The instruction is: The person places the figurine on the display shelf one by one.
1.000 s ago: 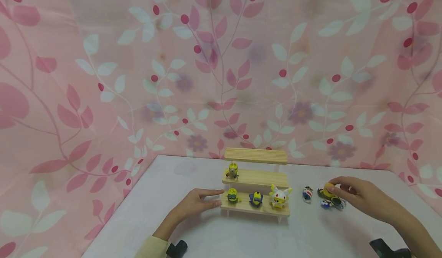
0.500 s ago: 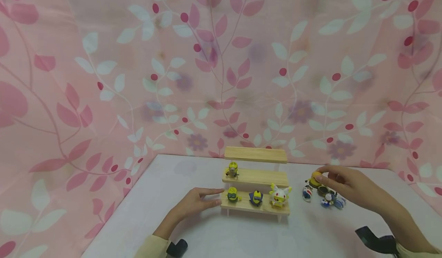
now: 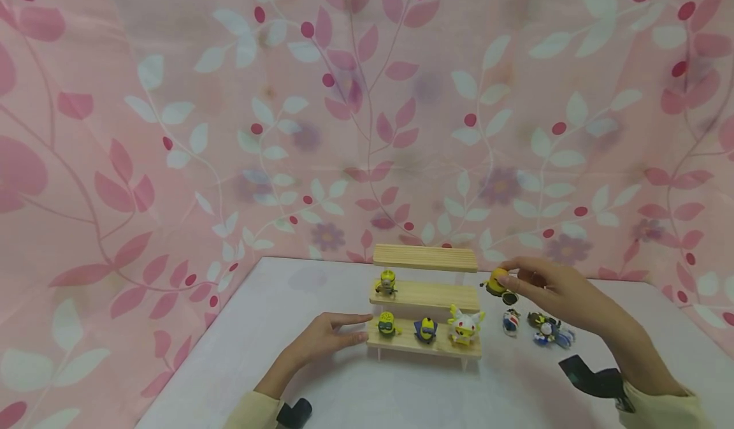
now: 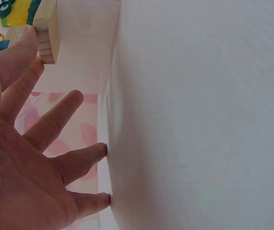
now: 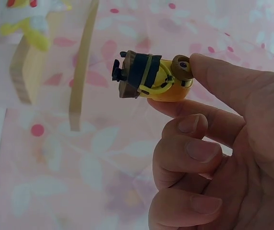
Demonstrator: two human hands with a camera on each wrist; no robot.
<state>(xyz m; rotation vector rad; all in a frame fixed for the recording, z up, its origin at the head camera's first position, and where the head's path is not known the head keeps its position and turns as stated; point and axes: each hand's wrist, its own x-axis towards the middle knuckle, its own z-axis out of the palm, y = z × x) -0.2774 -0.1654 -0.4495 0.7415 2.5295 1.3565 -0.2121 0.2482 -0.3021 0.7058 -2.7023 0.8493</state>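
Observation:
My right hand (image 3: 550, 292) pinches a yellow Minion figurine (image 5: 163, 79) between thumb and index finger, above the table right of a wooden tiered display stand (image 3: 424, 258). In the right wrist view the figurine lies sideways, with one goggle eye and dark overalls; the other fingers curl beneath, away from it. My left hand (image 3: 329, 340) rests at the stand's left end. In the left wrist view its thumb and index fingertip touch the board's end (image 4: 49, 40), the other fingers spread. One Minion (image 3: 387, 282) stands on the middle tier.
On the lowest tier are a green-goggled Minion (image 3: 386, 324), a caped Minion (image 3: 425, 330) and a white-and-yellow eared figure (image 3: 463, 327). On the white table (image 3: 321, 397) lie a red-white-blue figure (image 3: 511, 322) and a small pile of figures (image 3: 553, 334). Patterned pink cloth (image 3: 367, 129) hangs behind.
My right hand has lifted the yellow Minion from the pile and carried it left and up toward the stand. The left hand has stayed at the stand's end.

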